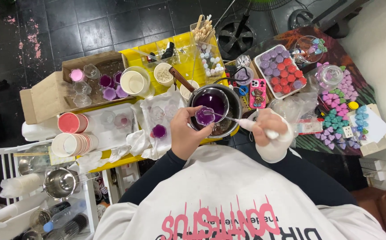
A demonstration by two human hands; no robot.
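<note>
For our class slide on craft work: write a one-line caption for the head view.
Left hand holds a small purple-filled cup over a pot while the right hand stirs it with a thin tool.

1. We see a cardboard box (51,91) upper left, with small glass cups and purple-filled cups inside.
2. A stack of pink-rimmed cups (73,123) lies left of centre, a second stack (75,144) just below it.
3. A steel pot (59,183) sits lower left.
4. A white tray (280,71) of purple and red pieces sits upper right.
5. A pink phone (257,93) lies beside that tray.
6. We see heart-shaped pieces (339,104) in purple, pink, green and blue at the right.
7. Wooden sticks (201,29) stand at top centre.
</note>
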